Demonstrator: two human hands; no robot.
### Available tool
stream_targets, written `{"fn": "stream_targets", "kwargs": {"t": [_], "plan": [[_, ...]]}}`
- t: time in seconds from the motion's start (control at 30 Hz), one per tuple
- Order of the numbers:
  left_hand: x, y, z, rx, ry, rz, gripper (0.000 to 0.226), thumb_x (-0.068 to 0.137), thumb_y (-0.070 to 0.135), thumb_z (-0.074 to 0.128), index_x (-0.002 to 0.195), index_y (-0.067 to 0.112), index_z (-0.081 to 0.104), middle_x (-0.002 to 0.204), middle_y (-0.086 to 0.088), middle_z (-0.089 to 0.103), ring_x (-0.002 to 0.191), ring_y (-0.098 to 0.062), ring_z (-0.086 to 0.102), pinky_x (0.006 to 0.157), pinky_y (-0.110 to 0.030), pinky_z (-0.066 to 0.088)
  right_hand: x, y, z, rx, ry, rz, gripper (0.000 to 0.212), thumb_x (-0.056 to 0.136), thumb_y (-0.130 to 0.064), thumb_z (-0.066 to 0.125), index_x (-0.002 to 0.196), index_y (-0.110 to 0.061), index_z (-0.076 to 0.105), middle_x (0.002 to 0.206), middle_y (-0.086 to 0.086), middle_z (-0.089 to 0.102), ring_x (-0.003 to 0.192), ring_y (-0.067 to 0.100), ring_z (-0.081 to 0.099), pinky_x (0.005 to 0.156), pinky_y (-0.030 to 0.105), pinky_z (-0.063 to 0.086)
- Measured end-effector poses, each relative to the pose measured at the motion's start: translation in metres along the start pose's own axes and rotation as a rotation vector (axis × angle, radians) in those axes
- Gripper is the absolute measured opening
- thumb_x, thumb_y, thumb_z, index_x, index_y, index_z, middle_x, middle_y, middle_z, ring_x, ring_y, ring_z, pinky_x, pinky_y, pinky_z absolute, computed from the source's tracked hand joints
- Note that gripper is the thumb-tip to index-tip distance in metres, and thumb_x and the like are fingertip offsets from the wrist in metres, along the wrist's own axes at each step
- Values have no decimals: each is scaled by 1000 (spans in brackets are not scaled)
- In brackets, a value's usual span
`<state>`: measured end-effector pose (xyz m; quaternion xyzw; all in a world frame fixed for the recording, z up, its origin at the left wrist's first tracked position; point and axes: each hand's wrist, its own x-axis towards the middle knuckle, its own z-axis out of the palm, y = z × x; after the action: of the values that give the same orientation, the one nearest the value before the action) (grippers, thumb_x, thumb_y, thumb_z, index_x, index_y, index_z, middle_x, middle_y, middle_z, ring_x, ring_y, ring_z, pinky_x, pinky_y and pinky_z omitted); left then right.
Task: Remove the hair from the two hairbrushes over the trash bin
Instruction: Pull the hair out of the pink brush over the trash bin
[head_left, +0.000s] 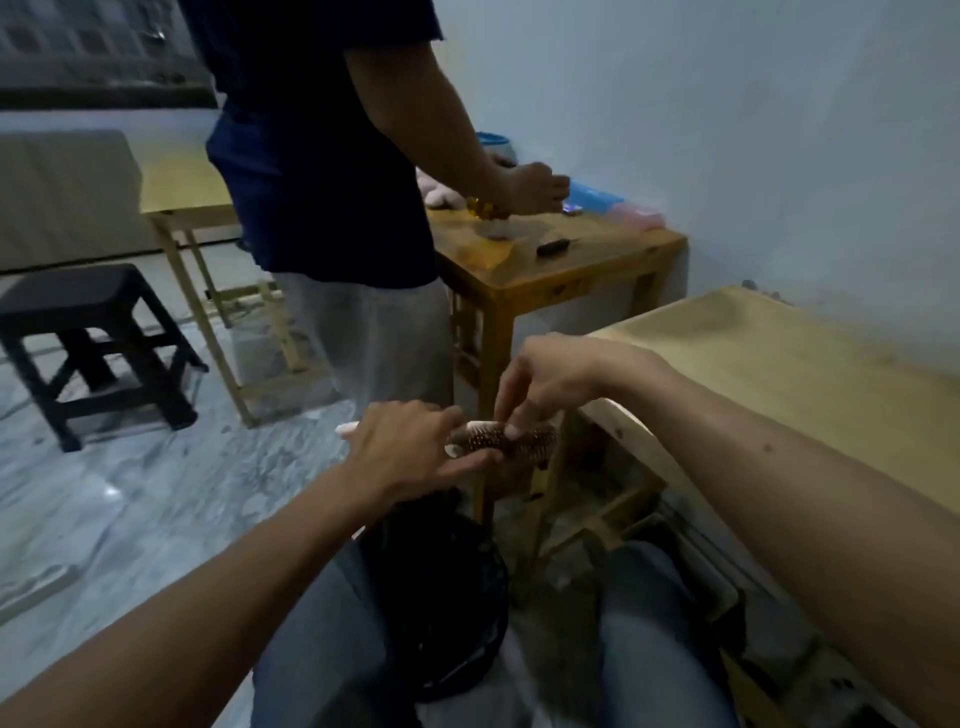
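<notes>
The round hairbrush (506, 441) lies crosswise in front of the seated person, its long axis running left to right, bristled barrel pointing right and the handle end buried in the left hand (410, 449). That hand grips it from the left with fingers curled round, holding it level above the black trash bin (441, 597) that stands between the knees, though the brush looks slightly forward of the bin's mouth. The right hand (550, 379) comes down from above, its fingers (514, 428) narrowed to a pinch and touching the bristles near the middle of the barrel. In this dim, blurred view I cannot tell whether any hair is caught between them. Pulling upward or toward the right, away from the holding hand, seems the natural way to draw hair free. The second brush is not in sight.
</notes>
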<state>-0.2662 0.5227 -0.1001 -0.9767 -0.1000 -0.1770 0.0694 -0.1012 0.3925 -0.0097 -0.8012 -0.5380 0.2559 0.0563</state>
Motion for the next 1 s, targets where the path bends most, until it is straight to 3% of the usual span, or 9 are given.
{"fn": "stream_targets", "kwargs": {"t": [0.2, 0.33, 0.4, 0.5, 0.67, 0.8, 1.0], "plan": [[-59, -37, 31, 24, -70, -141, 67, 76, 85, 25, 82, 27, 57, 73, 2, 68, 66, -21, 65, 52, -32, 36, 59, -20, 55, 54, -11, -119, 13, 88, -23, 81, 100, -26, 84, 90, -11, 78, 86, 5, 72, 69, 18, 53], [-92, -48, 48, 40, -127, -210, 72, 72, 86, 15, 78, 27, 57, 67, 1, 65, 60, -20, 62, 48, -30, 32, 88, -25, 93, 64, -26, -186, 6, 83, -28, 85, 84, -33, 82, 77, -12, 79, 81, 8, 74, 76, 27, 59], [-102, -52, 56, 43, -155, -229, 69, 72, 86, 15, 76, 28, 51, 67, 1, 66, 60, -20, 62, 47, -30, 28, 99, -26, 106, 72, -24, -213, 5, 82, -31, 86, 83, -34, 82, 71, -18, 76, 76, 2, 71, 71, 23, 53], [-112, -54, 66, 71, -190, -257, 68, 75, 84, 20, 79, 28, 58, 69, 1, 67, 62, -20, 64, 47, -29, 26, 108, -29, 117, 83, -14, -237, 7, 82, -31, 86, 88, -31, 85, 69, -23, 73, 74, -7, 66, 67, 15, 45], [-126, -49, 83, 127, -240, -279, 61, 83, 79, 34, 88, 25, 63, 74, 0, 69, 67, -24, 66, 50, -30, 29, 118, -27, 133, 69, 8, -262, 8, 80, -33, 86, 87, -32, 85, 78, -20, 78, 83, -4, 69, 81, 29, 58], [-143, -47, 96, 123, -201, -336, 71, 80, 80, 22, 86, 25, 65, 68, 2, 66, 60, -22, 64, 47, -28, 30, 121, -24, 134, 79, 74, -237, 7, 80, -34, 86, 85, -30, 85, 68, -21, 75, 76, -3, 69, 81, 34, 61], [-174, -52, 98, 113, -191, -516, 68, 79, 82, 26, 80, 26, 63, 62, 4, 63, 55, -18, 62, 44, -25, 31, 132, -6, 115, 105, 162, -89, 7, 83, -36, 84, 78, -33, 82, 71, -11, 76, 76, 6, 71, 81, 38, 63]]}}
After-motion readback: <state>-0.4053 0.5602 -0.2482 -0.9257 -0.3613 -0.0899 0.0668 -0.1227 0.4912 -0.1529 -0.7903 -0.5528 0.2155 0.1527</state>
